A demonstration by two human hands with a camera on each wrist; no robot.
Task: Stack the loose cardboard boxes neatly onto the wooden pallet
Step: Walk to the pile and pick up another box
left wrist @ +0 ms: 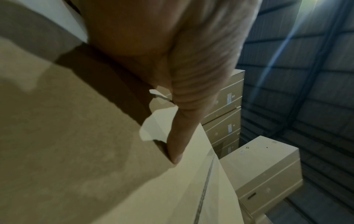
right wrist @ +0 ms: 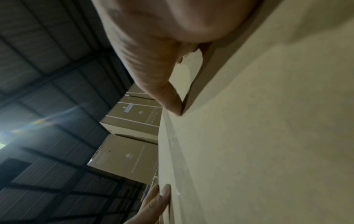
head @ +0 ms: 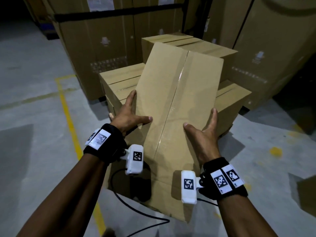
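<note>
I hold a long taped cardboard box (head: 177, 100) between both hands, its far end tilted up over the stack. My left hand (head: 131, 115) presses its left side, thumb flat on the top face. On the opposite side my right hand (head: 203, 129) does the same. The left wrist view shows the thumb (left wrist: 178, 136) lying on the box (left wrist: 76, 151). In the right wrist view the right thumb (right wrist: 162, 91) rests on the box (right wrist: 268, 136). Stacked boxes lie beneath and behind: a low left one (head: 119, 82), a higher rear one (head: 205, 47), a low right one (head: 234, 98). The pallet is hidden under them.
Tall strapped cartons (head: 102, 40) stand close behind the stack, and more (head: 273, 48) on the right. A yellow floor line (head: 68, 113) runs along the left. A black cable (head: 136, 211) hangs from my wrist cameras across the grey concrete floor.
</note>
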